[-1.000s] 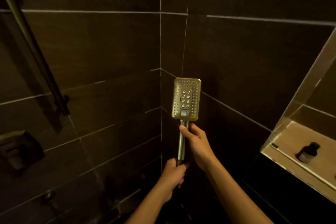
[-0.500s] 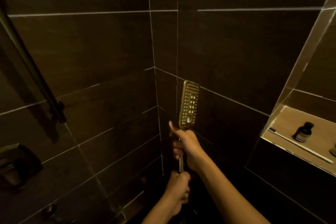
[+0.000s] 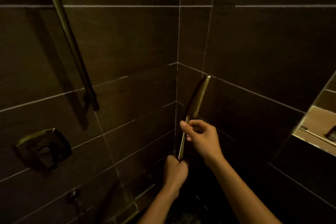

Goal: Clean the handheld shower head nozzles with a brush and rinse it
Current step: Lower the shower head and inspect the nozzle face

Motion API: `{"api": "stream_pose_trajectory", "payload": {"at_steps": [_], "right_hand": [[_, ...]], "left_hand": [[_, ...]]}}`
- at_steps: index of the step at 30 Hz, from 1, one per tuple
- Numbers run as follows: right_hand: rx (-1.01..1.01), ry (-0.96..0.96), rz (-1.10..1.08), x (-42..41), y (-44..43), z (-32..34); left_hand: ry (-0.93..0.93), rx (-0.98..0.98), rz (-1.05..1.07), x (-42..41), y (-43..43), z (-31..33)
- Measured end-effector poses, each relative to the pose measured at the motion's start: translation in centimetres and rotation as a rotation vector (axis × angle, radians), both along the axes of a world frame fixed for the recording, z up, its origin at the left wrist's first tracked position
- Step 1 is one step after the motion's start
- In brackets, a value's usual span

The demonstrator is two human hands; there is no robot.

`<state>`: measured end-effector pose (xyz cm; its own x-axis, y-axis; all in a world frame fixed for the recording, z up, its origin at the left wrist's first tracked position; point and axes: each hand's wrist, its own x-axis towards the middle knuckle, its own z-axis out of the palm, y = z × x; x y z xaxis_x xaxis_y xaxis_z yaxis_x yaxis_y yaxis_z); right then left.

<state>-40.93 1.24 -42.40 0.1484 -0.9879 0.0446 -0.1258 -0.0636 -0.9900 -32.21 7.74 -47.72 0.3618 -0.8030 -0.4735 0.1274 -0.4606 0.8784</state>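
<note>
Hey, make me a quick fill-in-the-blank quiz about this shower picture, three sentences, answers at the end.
1. The left hand grips the ____ end of the shower head handle.
2. The right hand holds the handle just ____ the head.
3. The shower head is turned so the camera sees it ____, with its nozzle face towards the right.

Missing words: lower; below; edge-on
</note>
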Motion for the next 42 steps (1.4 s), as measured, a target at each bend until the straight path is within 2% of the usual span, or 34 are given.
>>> {"api": "stream_pose_trajectory", "payload": {"at_steps": [5,8,12,14,17,20,22,26,28,32,38,42], "right_hand": [[-0.02,-0.103,0.083,1.2,1.2,-0.5],[0.051,-0.17,0.138,1.2,1.1,-0.9],[0.215,-0.343,0.294,0.5,0.7,-1.3],[0.238,-0.362,0.356,-0.1,0.4,-1.0],[0.159,-0.219,0.311,-0.4,0.5,0.1],[-0.094,0.204,0.097,0.5,1.0,1.3],[-0.216,0.394,0.026,1.0,1.3,1.4],[-0.165,0.437,0.041,0.7,1.1,2.0],[-0.092,0.33,0.169,0.0,0.9,2.0],[0.134,-0.17,0.432,-1.4,0.8,1.4],[0.147,-0.266,0.45,-1.1,0.1,0.7],[0.235,-0.384,0.473,-0.3,0.2,0.5]], "left_hand": [[-0.004,-0.046,-0.101,2.4,1.1,0.5],[-0.036,-0.024,-0.145,2.9,1.3,0.4],[0.189,0.005,-0.274,2.5,1.7,-0.3],[0.25,0.001,-0.293,2.3,1.8,-0.7],[0.175,-0.005,-0.208,1.8,1.6,-0.3],[0.126,-0.078,-0.094,0.9,1.2,-0.3],[0.142,-0.136,-0.097,0.3,1.2,-0.2],[0.15,-0.141,-0.103,-0.1,0.7,-0.9],[0.153,-0.084,-0.135,0.2,0.5,-1.1],[0.255,-0.07,-0.226,0.9,0.8,-1.2],[0.147,-0.129,-0.241,2.0,0.6,0.0],[0.224,-0.142,-0.264,2.0,0.6,-0.6]]}}
